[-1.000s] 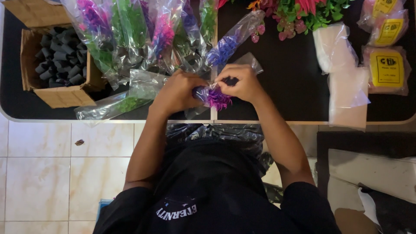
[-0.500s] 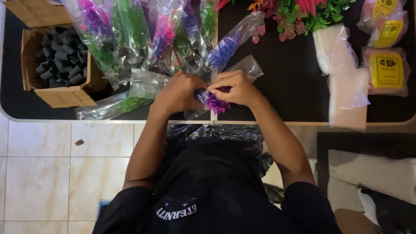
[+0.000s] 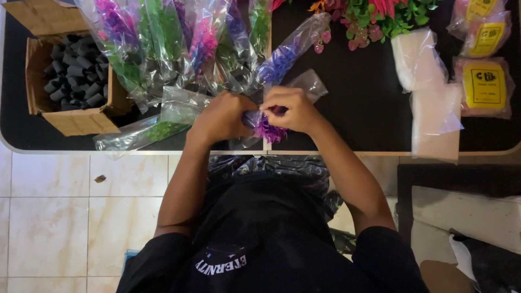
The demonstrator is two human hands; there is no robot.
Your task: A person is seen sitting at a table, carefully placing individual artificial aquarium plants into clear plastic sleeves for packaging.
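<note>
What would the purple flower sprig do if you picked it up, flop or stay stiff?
The purple flower sprig looks like plastic, so it would probably bend a little and spring back. It seems light, since the left hand and right hand pinch it with fingertips only. Its clear wrapper likely feels slippery.

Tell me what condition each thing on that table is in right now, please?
purple plastic sprig: held between both hands at the table edge.
left hand: closed on the sprig.
right hand: pinching the sprig's top.
cardboard box: flaps open, filled with dark tubes.
wrapped flower bunches: sealed in clear sleeves, lying piled.
empty clear bags: stacked flat.
yellow-labelled packets: closed, lying flat.
</note>
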